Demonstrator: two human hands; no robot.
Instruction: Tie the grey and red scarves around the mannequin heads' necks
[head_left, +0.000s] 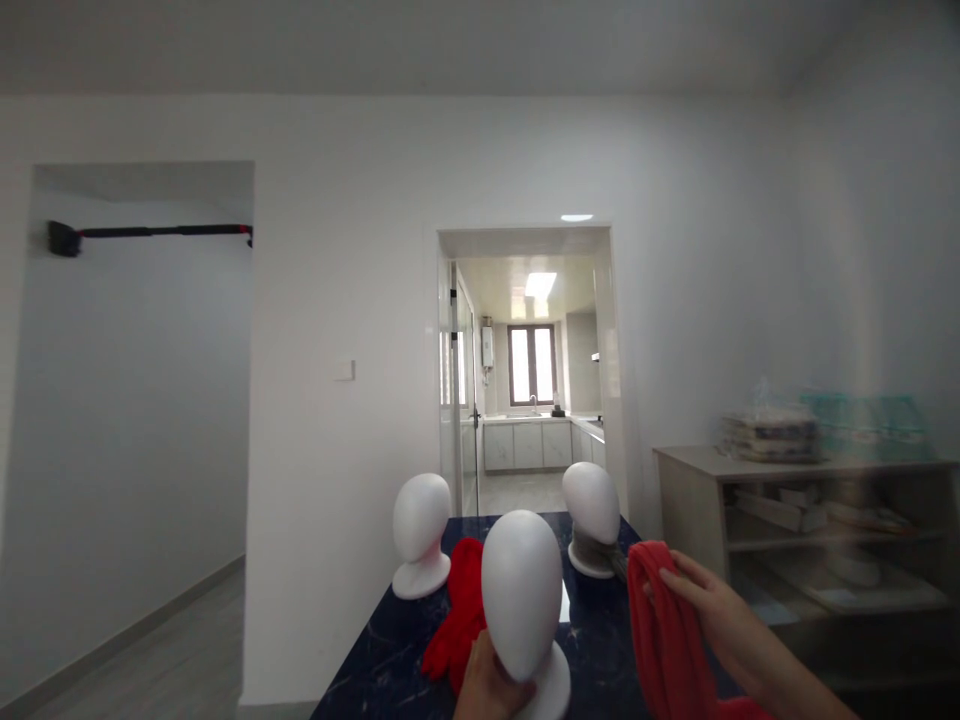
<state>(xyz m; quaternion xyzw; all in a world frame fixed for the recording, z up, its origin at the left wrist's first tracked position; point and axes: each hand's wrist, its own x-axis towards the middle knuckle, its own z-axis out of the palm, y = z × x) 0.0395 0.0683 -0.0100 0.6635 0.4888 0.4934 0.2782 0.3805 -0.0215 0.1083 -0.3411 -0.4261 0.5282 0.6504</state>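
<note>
White room, dark marbled table (375,660) running toward a kitchen doorway. Left hand (491,688) closed on the neck of the nearest white mannequin head (521,595), upright at the table's near edge; right hand (709,600) pinching a red cloth (664,640) held up off the table at its right edge. Second red cloth (459,620) heaped mid-table, just left of that head; two more mannequin heads (420,530) (592,515) at the far corners, shelf unit (795,520) beyond on the right.

Home: kitchen (534,420) through doorway, shelf unit (795,500) by wall.
</note>
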